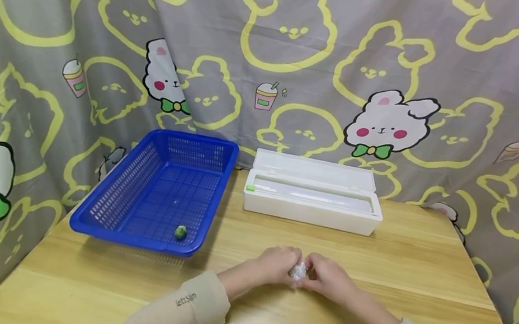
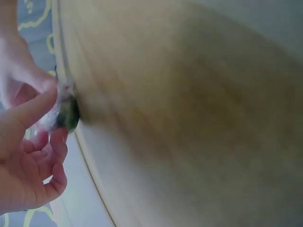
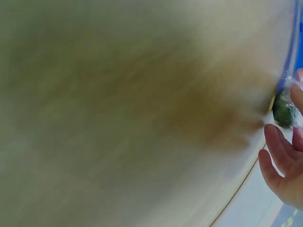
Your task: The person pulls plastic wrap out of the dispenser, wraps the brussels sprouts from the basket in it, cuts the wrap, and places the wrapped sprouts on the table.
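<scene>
A small dark green item in clear crinkled film [image 1: 298,272] is held between both hands above the wooden table. My left hand [image 1: 277,265] pinches it from the left and my right hand [image 1: 329,278] from the right. The left wrist view shows the green item [image 2: 69,113] between thumb and fingers of the left hand [image 2: 28,146], with the film bunched around it. In the right wrist view the wrapped item [image 3: 284,109] is at the right edge, beside the fingers of the right hand [image 3: 286,165].
A blue plastic basket [image 1: 145,240] stands on the left of the table [image 1: 428,257], with one small green round item [image 1: 180,232] inside. Behind the hands is a white box [image 1: 307,214] with its lid up and a film roll inside. A patterned curtain hangs behind.
</scene>
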A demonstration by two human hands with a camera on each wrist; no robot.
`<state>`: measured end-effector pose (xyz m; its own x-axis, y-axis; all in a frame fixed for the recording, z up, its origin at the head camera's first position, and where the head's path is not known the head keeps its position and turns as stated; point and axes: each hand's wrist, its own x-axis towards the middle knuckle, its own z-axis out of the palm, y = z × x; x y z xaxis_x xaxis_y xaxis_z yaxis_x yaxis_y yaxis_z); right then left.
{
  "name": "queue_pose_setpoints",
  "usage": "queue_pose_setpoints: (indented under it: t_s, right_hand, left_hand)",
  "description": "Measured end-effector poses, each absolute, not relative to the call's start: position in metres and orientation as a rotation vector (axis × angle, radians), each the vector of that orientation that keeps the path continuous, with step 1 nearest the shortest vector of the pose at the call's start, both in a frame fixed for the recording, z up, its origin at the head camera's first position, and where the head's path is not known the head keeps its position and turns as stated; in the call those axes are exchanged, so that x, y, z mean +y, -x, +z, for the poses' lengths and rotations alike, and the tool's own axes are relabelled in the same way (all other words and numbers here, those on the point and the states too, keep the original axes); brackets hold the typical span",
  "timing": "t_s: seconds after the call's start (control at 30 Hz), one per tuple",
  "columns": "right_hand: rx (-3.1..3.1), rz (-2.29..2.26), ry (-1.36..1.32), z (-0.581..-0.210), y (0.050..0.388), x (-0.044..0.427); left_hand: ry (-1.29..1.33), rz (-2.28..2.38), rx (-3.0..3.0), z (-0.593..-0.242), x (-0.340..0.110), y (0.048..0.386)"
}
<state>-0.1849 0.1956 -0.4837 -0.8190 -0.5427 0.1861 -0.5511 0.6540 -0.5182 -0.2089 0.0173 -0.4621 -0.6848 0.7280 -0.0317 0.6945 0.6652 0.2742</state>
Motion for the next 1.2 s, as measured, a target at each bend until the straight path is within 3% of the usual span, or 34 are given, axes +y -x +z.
queue_pose_setpoints:
  t_s: [0.5,0.73,0.97,1.2]
  right_hand:
    - [-2.805,0.248,-0.796,-0.486,0.181,0.181]
    - [-2.865,0.322,-0.723,-0.488,0.184,0.18]
    - [-2.981,0.63,-0.959,-0.474,0.191,0.19]
    - [-2.908,0.597,-1.008,-0.473,0.192,0.192]
  left_hand:
    - [-1.17,0.421,2.695,-0.462,0.021,0.215]
    - [-1.101,0.308,2.709,-0.464,0.029,0.214]
    - [-1.102,0.245,2.781,-0.466,0.031,0.214]
    - [-1.002,0.545,2.421,-0.453,0.02,0.23]
